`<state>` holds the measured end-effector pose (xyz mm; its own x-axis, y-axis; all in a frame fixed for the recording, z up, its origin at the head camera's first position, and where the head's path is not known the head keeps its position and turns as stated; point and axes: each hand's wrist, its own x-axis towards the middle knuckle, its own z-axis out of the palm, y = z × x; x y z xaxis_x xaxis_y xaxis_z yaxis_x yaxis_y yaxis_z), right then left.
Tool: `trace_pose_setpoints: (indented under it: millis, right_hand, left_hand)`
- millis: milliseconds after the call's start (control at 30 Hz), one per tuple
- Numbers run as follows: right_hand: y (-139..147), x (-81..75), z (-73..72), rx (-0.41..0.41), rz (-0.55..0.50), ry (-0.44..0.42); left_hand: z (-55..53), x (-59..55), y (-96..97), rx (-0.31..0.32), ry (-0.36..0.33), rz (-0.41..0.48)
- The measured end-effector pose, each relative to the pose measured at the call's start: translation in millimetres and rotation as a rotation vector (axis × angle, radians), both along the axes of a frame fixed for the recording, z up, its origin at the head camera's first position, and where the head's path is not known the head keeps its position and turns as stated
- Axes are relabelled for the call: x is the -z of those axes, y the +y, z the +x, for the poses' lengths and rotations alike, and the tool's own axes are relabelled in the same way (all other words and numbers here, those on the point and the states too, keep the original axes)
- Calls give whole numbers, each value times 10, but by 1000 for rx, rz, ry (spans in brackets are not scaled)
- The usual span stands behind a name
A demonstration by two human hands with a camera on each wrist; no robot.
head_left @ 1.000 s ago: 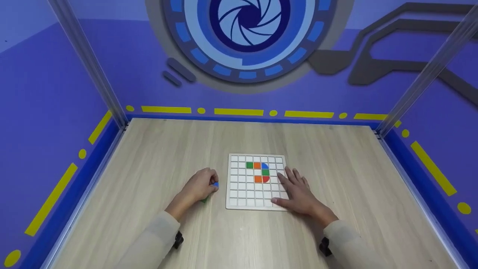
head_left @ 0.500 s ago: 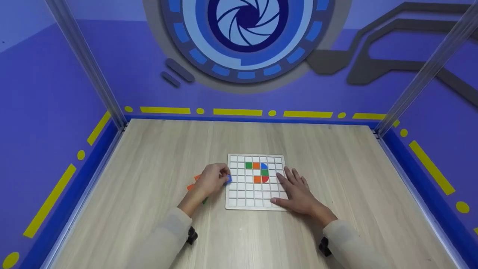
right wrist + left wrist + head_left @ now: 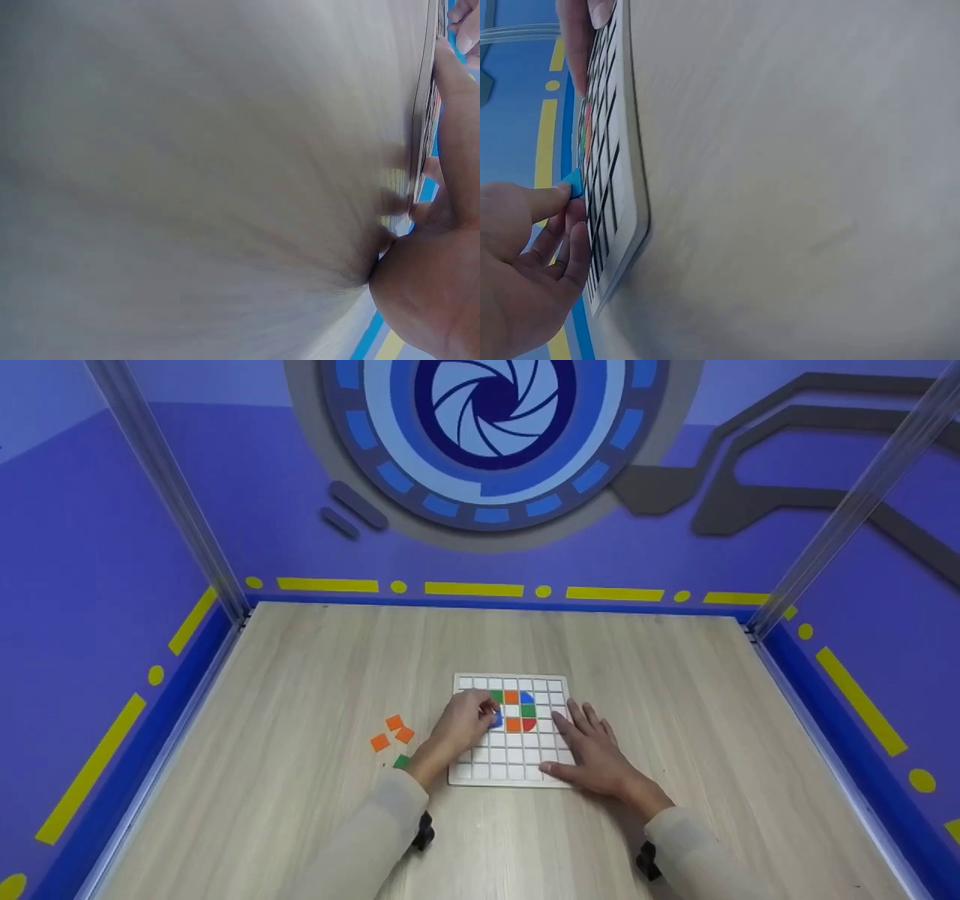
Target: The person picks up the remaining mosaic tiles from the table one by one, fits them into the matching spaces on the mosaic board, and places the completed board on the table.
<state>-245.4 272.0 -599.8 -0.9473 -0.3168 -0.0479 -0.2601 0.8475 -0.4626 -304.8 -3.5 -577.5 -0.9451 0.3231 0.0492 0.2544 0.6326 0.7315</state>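
Note:
A white grid board (image 3: 480,772) lies on the wooden table, with green, orange, blue and red tiles (image 3: 520,709) set in its upper cells. My left hand (image 3: 465,724) hovers over the board's left half and pinches a small blue tile (image 3: 496,721) between thumb and fingers; the left wrist view shows the blue tile (image 3: 573,182) at my fingertips just above the board (image 3: 622,180). My right hand (image 3: 589,746) lies flat, fingers spread, on the board's right edge (image 3: 421,120), thumb along its near corner.
Three loose orange tiles (image 3: 393,732) and a green tile (image 3: 401,762) lie on the table left of the board. Blue walls with yellow marks and two clear posts (image 3: 161,480) enclose the table.
My left hand carried the blue tile rightward from the table onto the board, uncovering the loose orange and green tiles. The right hand has stayed flat on the board's right edge.

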Motion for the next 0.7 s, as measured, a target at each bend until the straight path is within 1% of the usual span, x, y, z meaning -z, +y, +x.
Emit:
trace_pose_setpoints:
  millis: [133, 267, 533, 600, 700]
  right_hand:
    - [3, 7, -9, 0, 9, -5]
    - [0, 4, -9, -5, 22, -7]
    - [5, -13, -8, -11, 11, 7]
    - [5, -7, -8, -8, 13, 8]
    - [1, 11, -11, -6, 19, 1]
  left_hand:
    - [-18, 33, 49, 7, 13, -13]
    - [-26, 40, 42, 24, 18, -29]
    - [26, 45, 38, 19, 0, -33]
    - [40, 45, 47, 16, 9, -41]
    - [59, 49, 52, 12, 38, -76]
